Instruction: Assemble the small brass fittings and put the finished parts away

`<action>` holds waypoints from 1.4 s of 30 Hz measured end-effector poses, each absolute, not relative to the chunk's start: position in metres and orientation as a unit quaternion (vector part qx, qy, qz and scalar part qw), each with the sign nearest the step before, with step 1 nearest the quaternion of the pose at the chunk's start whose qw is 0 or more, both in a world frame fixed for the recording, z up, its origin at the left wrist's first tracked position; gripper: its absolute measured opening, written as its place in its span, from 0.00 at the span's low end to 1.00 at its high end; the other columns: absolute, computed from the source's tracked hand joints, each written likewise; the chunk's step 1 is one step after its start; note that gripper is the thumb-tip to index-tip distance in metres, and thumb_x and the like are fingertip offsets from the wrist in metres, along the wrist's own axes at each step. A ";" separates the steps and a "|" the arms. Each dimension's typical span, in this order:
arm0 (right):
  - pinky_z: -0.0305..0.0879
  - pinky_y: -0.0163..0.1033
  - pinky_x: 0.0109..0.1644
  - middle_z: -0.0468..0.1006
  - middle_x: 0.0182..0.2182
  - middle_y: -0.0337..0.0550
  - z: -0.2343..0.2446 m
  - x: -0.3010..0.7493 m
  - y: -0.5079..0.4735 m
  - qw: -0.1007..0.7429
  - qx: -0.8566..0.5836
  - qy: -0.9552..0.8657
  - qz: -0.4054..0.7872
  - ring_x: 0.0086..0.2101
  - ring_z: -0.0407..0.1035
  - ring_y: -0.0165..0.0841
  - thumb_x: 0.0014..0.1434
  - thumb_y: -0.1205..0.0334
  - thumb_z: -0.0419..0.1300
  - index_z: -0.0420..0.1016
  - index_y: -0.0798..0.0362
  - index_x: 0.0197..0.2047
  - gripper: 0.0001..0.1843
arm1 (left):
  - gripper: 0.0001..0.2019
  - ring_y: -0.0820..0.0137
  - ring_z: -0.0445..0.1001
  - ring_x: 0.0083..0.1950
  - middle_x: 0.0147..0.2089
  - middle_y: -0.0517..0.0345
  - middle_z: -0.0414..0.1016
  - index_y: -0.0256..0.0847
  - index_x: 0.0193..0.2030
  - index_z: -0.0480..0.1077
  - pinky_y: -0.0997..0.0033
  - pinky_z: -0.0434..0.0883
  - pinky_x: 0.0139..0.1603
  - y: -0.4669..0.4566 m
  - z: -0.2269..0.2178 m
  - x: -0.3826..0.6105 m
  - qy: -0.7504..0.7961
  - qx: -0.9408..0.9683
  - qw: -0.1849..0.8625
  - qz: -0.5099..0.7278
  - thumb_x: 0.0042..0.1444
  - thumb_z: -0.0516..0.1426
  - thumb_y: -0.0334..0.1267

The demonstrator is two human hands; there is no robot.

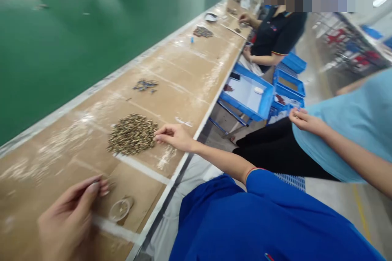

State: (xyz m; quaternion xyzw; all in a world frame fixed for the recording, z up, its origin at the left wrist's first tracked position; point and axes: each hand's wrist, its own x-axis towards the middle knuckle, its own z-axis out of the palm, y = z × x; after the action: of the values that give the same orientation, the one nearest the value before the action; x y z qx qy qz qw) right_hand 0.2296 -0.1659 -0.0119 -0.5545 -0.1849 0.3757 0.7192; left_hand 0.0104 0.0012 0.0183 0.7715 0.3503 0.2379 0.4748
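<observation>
A heap of small brass-coloured metal pieces (133, 134) lies on the brown board-covered table. At its near right edge my right hand (177, 137) is pinched, thumb against fingers; whatever may be between the tips is too small to name. My left hand (72, 216), at the lower left and slightly blurred, is closed with the thumb pressed on the fingers. A dark bit shows at its fingertips, but its kind cannot be made out. Close to that hand, a small clear round cup (120, 210) stands on the board.
Farther along the table (183, 69) lie a small group of bluish pieces (145, 85) and another pile (202, 32). A green belt (76, 49) runs along the far side. A co-worker in black (272, 36) sits beyond blue trays (248, 91); a person in light blue (343, 126) stands at right.
</observation>
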 end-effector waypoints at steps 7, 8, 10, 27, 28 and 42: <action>0.76 0.36 0.40 0.84 0.31 0.39 0.007 0.207 -0.117 0.688 -0.519 -0.231 0.452 0.31 0.76 0.28 0.43 0.40 0.78 0.80 0.51 0.36 0.27 | 0.21 0.70 0.76 0.22 0.25 0.56 0.80 0.38 0.34 0.79 0.71 0.78 0.26 -0.016 0.016 0.017 0.350 0.648 0.627 0.255 0.45 0.70 0.55; 0.76 0.36 0.40 0.84 0.30 0.38 0.007 0.204 -0.110 0.681 -0.520 -0.237 0.458 0.31 0.76 0.28 0.43 0.39 0.78 0.80 0.51 0.35 0.27 | 0.22 0.71 0.76 0.23 0.25 0.55 0.80 0.37 0.35 0.79 0.72 0.78 0.26 -0.017 0.012 0.017 0.347 0.641 0.629 0.270 0.47 0.69 0.57; 0.76 0.35 0.40 0.83 0.29 0.37 0.007 0.195 -0.097 0.671 -0.522 -0.248 0.465 0.30 0.76 0.28 0.41 0.38 0.79 0.81 0.51 0.35 0.28 | 0.24 0.72 0.75 0.22 0.25 0.54 0.79 0.36 0.34 0.78 0.73 0.76 0.25 -0.019 0.003 0.017 0.345 0.634 0.626 0.295 0.51 0.68 0.60; 0.81 0.42 0.44 0.82 0.32 0.41 -0.005 0.166 -0.087 0.605 -0.549 -0.375 0.439 0.35 0.79 0.33 0.52 0.34 0.72 0.80 0.50 0.39 0.27 | 0.20 0.73 0.78 0.30 0.32 0.55 0.81 0.37 0.40 0.77 0.75 0.75 0.34 -0.027 -0.011 0.012 0.296 0.761 0.437 0.377 0.71 0.55 0.52; 0.81 0.43 0.45 0.82 0.33 0.41 -0.006 0.166 -0.087 0.603 -0.550 -0.379 0.437 0.35 0.79 0.33 0.52 0.35 0.72 0.80 0.50 0.39 0.27 | 0.20 0.73 0.77 0.30 0.32 0.55 0.81 0.37 0.40 0.77 0.75 0.75 0.33 -0.027 -0.011 0.012 0.297 0.760 0.439 0.376 0.71 0.54 0.52; 0.76 0.40 0.38 0.78 0.28 0.39 -0.002 0.166 -0.088 0.578 -0.541 -0.430 0.434 0.29 0.74 0.31 0.54 0.33 0.70 0.77 0.49 0.34 0.26 | 0.19 0.73 0.75 0.30 0.30 0.57 0.78 0.39 0.36 0.74 0.75 0.71 0.35 -0.022 -0.011 0.007 0.257 0.813 0.369 0.370 0.74 0.51 0.48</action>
State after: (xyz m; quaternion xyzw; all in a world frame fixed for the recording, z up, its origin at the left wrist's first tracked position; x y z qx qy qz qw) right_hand 0.1657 -0.0882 -0.0017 -0.5410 -0.4302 0.4336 0.5781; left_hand 0.0071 -0.0221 -0.0111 0.8127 0.2574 0.3703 0.3689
